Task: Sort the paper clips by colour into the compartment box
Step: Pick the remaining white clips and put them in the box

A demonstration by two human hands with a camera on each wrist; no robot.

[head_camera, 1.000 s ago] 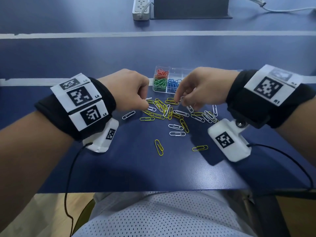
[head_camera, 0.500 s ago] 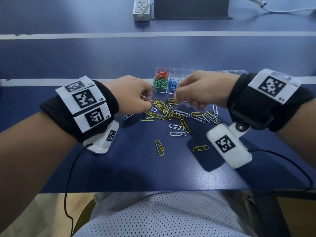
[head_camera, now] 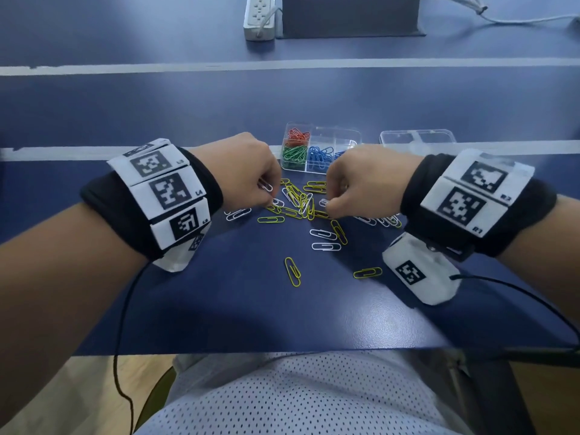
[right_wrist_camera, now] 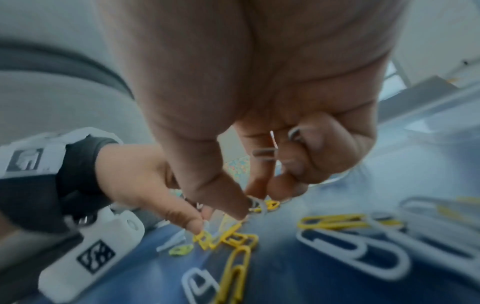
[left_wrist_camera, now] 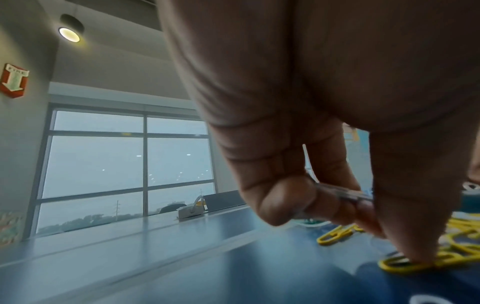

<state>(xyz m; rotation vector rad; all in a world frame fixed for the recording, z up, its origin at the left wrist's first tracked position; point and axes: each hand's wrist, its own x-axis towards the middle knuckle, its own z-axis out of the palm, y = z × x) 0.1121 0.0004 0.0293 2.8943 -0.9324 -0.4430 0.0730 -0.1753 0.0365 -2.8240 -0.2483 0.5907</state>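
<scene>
Both hands work the loose pile near the middle of the worktop (head_camera: 219, 309), just in front of the compartment box (head_camera: 320, 142).

Left hand (head_camera: 241, 171): fingers curled. The wrist view shows white clips (left_wrist_camera: 337, 190) tucked against the palm, while the thumb tip presses a yellow clip (left_wrist_camera: 405, 266) flat to the worktop. My reading: the hand is banking whites so that one trip to the box serves several clips.

Right hand (head_camera: 361, 180): also curled, with white clips (right_wrist_camera: 267, 154) held under the bent fingers; thumb and forefinger pinch another white clip (right_wrist_camera: 257, 203) at the pile's edge.

Box contents: red at the far left, green at the near left, blue beside the green. The remaining cells look bare, as far as I can tell. A clear lid (head_camera: 417, 139) lies to the box's right.

Only yellow and white clips remain loose; a few yellow strays sit nearer the front edge. I judge the sort roughly half done.
</scene>
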